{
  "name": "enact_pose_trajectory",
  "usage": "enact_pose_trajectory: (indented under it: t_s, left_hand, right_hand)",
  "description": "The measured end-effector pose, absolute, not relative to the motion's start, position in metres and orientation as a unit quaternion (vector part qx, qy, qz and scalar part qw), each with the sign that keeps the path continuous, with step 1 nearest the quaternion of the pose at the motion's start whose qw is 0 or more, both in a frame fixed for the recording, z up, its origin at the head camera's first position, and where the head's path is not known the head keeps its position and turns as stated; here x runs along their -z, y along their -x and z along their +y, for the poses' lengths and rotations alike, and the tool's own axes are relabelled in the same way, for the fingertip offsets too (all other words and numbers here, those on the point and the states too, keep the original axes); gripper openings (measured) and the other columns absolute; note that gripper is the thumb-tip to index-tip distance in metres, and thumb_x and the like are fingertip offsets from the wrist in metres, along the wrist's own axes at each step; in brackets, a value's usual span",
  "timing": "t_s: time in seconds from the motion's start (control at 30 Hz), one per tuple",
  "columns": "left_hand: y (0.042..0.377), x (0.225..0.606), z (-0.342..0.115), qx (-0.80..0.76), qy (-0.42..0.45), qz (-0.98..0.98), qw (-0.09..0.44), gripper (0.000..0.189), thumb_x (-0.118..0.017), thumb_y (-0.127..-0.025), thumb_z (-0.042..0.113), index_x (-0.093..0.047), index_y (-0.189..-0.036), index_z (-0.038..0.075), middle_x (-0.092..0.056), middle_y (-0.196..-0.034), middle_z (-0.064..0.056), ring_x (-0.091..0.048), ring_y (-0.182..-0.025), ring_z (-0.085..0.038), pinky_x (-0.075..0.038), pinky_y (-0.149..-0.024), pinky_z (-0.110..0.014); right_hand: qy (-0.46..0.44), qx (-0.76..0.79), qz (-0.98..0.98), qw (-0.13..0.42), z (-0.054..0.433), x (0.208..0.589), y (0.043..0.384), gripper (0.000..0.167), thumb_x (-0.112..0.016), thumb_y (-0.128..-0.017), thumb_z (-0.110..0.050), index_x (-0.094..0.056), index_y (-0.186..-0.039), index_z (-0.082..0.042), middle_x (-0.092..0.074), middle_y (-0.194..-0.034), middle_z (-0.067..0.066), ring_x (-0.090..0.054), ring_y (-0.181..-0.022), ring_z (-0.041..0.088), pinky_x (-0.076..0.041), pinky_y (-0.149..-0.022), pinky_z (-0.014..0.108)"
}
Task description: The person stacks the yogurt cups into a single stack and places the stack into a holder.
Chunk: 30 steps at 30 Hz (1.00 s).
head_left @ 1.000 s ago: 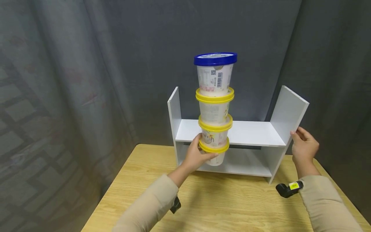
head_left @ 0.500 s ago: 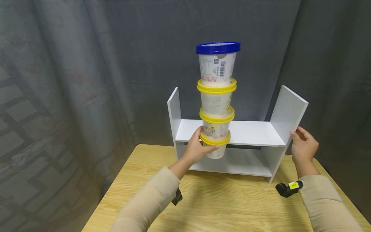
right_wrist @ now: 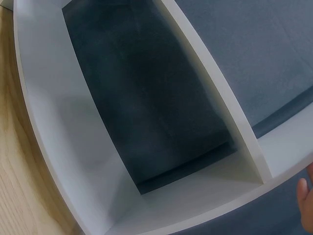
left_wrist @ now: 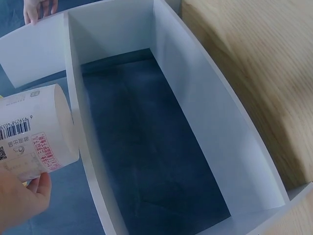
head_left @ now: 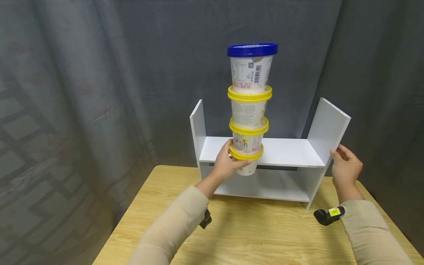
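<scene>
My left hand (head_left: 226, 162) grips the bottom of a tall stack of lidded paper tubs, with fingers and thumb round the lowest tub (head_left: 247, 169). Yellow lids cap the lower tubs, and the top tub (head_left: 252, 71) wears a blue lid (head_left: 252, 50). The stack leans slightly and is held in front of the white two-tier shelf (head_left: 288, 152), its base just below the upper board's front edge. In the left wrist view the lowest tub (left_wrist: 36, 132) shows a barcode and red print. My right hand (head_left: 346, 165) pinches the front edge of the shelf's right side panel (head_left: 328, 127).
The shelf stands on a wooden table (head_left: 258, 228), with side panels rising above its upper board (head_left: 288, 151). Below is a lower board (head_left: 265, 186). Grey curtains (head_left: 165, 73) hang behind and at both sides.
My left hand has lifted the stack of tubs upward and slightly to the right; its base rises from the lower board's level to near the upper board's. My right hand stays on the panel.
</scene>
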<state>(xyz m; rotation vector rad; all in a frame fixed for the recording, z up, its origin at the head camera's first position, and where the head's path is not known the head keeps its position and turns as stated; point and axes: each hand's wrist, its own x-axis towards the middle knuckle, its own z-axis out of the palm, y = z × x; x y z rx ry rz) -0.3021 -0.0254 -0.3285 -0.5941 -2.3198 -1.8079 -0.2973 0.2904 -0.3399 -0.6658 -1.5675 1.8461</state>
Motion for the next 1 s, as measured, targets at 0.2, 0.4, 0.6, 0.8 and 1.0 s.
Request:
enact_pose_trajectory:
  t_s: [0.2, 0.4, 0.6, 0.8, 1.0]
  left_hand:
    - [0.308, 0.330, -0.023, 0.600, 0.195, -0.772, 0.079, 0.069, -0.078, -0.061, 0.026, -0.040, -0.119, 0.021, -0.047, -0.107, 0.013, -0.046, -0.097, -0.005, -0.041, -0.081, -0.026]
    - [0.309, 0.327, -0.021, 0.597, 0.186, -0.776, 0.086, 0.068, -0.077, -0.063, 0.022, -0.040, -0.119, 0.017, -0.046, -0.108, 0.008, -0.046, -0.098, -0.008, -0.041, -0.081, -0.027]
    - [0.316, 0.333, -0.020, 0.593, 0.184, -0.779, 0.091, 0.070, -0.078, -0.061, 0.025, -0.041, -0.119, 0.017, -0.046, -0.106, 0.010, -0.046, -0.097, -0.006, -0.040, -0.081, -0.025]
    - [0.315, 0.331, -0.020, 0.582, 0.177, -0.788, 0.096, 0.072, -0.078, -0.061, 0.028, -0.039, -0.120, 0.018, -0.045, -0.107, 0.009, -0.045, -0.099, -0.008, -0.039, -0.083, -0.027]
    - [0.316, 0.330, -0.018, 0.567, 0.159, -0.803, 0.095, 0.072, -0.077, -0.061, 0.029, -0.038, -0.121, 0.019, -0.044, -0.108, 0.008, -0.043, -0.101, -0.008, -0.038, -0.084, -0.026]
  right_hand:
    - [0.256, -0.694, -0.604, 0.298, 0.291, 0.342, 0.298, 0.039, -0.057, -0.081, -0.011, -0.052, -0.120, -0.015, -0.049, -0.122, 0.000, -0.045, -0.108, 0.008, -0.028, -0.096, 0.028]
    - [0.256, -0.694, -0.602, 0.302, 0.289, 0.342, 0.296, 0.039, -0.058, -0.081, -0.010, -0.053, -0.119, -0.013, -0.050, -0.121, 0.001, -0.046, -0.105, 0.007, -0.030, -0.095, 0.027]
    - [0.252, -0.689, -0.608, 0.304, 0.287, 0.342, 0.290, 0.038, -0.057, -0.082, -0.010, -0.053, -0.120, -0.013, -0.050, -0.121, 0.001, -0.046, -0.107, 0.008, -0.030, -0.095, 0.028]
    - [0.255, -0.685, -0.603, 0.320, 0.284, 0.341, 0.281, 0.038, -0.059, -0.081, -0.009, -0.054, -0.118, -0.013, -0.052, -0.119, 0.001, -0.047, -0.104, 0.008, -0.030, -0.095, 0.028]
    - [0.249, -0.682, -0.600, 0.335, 0.282, 0.342, 0.275, 0.037, -0.059, -0.080, -0.008, -0.055, -0.117, -0.009, -0.056, -0.112, 0.000, -0.050, -0.097, 0.006, -0.033, -0.093, 0.026]
